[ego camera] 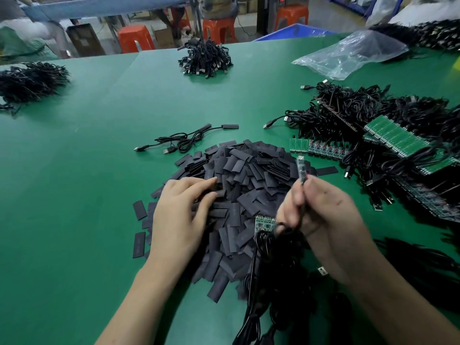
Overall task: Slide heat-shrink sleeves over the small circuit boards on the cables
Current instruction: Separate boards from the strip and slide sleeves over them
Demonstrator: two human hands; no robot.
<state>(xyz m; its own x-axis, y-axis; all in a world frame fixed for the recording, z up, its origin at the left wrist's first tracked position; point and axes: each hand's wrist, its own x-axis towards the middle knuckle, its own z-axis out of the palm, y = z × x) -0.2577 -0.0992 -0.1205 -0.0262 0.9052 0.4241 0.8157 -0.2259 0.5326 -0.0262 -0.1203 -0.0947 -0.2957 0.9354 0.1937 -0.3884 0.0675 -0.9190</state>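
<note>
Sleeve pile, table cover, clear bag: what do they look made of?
Sleeve pile: probably thin matte dark-grey plastic tubing; pressed flat, no shine.
Table cover: green rubber or vinyl mat, judging by its smooth, faintly glossy face.
Clear bag: thin plastic film; see-through, crumpled, with bright highlights.

Green matte counter (pixel 74 170) fills most of the view. Beyond its far edge stand three orange plastic stools (pixel 135 38), with a brown cardboard box (pixel 86 39) left of them. Blue plastic bin (pixel 293 33) sits just behind the far edge, right side. Grey concrete floor (pixel 249 22) lies behind the stools. Blue metal racking (pixel 358 6) is past the counter's far-right corner. Light is even, shadows soft.
</note>
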